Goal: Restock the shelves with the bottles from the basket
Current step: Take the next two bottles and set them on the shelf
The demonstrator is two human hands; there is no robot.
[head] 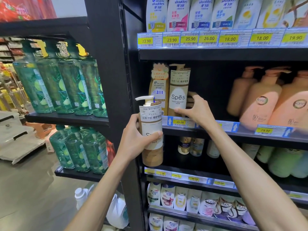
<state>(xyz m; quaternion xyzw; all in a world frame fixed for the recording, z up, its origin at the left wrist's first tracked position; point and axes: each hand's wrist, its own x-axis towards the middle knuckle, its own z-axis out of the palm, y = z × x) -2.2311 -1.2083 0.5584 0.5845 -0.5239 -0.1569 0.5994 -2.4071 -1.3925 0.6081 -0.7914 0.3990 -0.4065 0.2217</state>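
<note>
Green see-through plastic pump bottles line the end rack on the left. The left hand grips a brown pump bottle with white label and white pump head, upright just before the black metal shelf. The right hand clasps a matching brown Spēs bottle standing on that shelf. Peach plastic bottles stand further right.
</note>
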